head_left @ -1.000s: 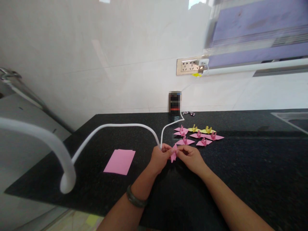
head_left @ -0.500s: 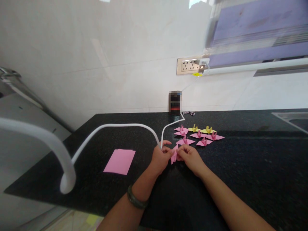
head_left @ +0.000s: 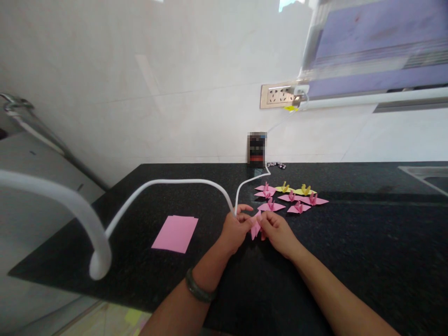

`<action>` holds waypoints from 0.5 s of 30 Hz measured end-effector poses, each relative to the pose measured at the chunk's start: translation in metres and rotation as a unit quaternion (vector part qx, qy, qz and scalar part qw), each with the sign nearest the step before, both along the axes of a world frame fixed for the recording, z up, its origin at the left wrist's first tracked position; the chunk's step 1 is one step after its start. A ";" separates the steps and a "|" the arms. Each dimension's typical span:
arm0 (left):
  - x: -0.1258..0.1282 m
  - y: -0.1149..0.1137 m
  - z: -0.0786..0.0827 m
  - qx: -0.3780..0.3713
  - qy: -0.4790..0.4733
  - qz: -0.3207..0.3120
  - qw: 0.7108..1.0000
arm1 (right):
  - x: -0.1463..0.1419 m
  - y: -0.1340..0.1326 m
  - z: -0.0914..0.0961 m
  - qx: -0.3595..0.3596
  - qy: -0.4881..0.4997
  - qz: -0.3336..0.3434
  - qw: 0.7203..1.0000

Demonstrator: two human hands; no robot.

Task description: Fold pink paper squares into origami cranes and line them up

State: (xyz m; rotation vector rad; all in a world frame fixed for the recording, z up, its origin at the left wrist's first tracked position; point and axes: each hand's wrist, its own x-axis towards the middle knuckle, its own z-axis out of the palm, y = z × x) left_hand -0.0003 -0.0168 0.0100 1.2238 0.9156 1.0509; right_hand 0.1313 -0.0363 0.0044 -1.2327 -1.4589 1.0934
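A small folded pink paper piece [head_left: 255, 228] is held between both my hands just above the black countertop [head_left: 350, 242]. My left hand [head_left: 235, 229] pinches its left side, fingers closed. My right hand [head_left: 277, 228] pinches its right side, fingers closed too. A dark bracelet [head_left: 198, 290] circles my left wrist. Just beyond my hands lies a cluster of finished paper cranes, several pink [head_left: 270, 205] and two yellow [head_left: 304, 190]. A stack of flat pink paper sheets [head_left: 175, 233] rests to the left of my hands.
A thick white cable [head_left: 168, 184] loops across the counter from the left and a thinner one runs to a dark device [head_left: 256, 150] against the wall. A wall socket [head_left: 279, 95] sits above. A sink edge [head_left: 423, 172] shows at far right.
My hands have closed tighter together on the pink paper piece and lowered slightly; the paper now shows less between the fingers. The view shifted a little.
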 end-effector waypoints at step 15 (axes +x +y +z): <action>-0.001 -0.005 0.007 0.088 0.087 0.012 0.992 | 0.000 0.003 0.000 -0.073 0.166 -0.025 0.983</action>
